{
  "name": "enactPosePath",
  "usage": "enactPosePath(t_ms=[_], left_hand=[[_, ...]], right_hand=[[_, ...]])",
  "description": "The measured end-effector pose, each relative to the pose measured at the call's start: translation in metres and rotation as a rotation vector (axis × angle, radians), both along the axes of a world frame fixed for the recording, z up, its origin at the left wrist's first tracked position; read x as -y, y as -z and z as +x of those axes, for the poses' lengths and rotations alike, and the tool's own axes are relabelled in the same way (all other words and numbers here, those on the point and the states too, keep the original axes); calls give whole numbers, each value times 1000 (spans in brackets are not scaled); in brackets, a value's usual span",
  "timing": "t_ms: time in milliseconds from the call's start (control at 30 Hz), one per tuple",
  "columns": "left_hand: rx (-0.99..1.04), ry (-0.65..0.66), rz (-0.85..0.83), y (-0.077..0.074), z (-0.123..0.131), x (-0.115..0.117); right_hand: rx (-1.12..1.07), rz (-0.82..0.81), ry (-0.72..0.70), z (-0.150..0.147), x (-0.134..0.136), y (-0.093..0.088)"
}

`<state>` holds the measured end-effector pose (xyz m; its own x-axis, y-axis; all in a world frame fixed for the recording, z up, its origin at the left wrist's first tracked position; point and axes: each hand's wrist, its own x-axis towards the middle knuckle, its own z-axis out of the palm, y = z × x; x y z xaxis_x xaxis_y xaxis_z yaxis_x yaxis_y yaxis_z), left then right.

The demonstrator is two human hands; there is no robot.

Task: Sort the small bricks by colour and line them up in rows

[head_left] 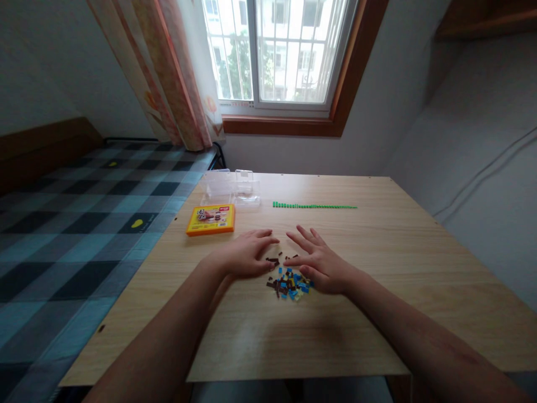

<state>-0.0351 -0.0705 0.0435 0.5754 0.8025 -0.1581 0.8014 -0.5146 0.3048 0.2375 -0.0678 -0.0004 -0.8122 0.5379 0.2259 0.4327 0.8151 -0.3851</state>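
Note:
A small pile of mixed building bricks, blue, dark brown and yellow, lies on the table between my hands. Just beyond the pile, a few loose dark brown bricks are scattered. My left hand is at the left of these brown bricks, palm down, fingers stretched out. On the other side, my right hand spreads its fingers at the pile's right edge, thumb close to the blue bricks. Neither hand holds anything that I can see. Farther back, small green bricks form a long row, tallest at its left end.
A yellow box with a printed lid lies at the table's left. Behind it stand clear plastic containers, lids raised. The wooden table borders a bed with a checked cover. A window is beyond the far edge.

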Motion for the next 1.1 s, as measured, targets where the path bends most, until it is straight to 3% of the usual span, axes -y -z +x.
enactPosePath(t_ms=[500,833,1100], left_hand=[[-28,-18,89,15,7,-1],[-23,0,95,17,5,-3],[-19,-9,70,12,1,-3]], right_hand=[[-33,15,9,6,-3,-2],[-14,14,-74,1,2,-4],[-6,32,-47,3,1,-3]])
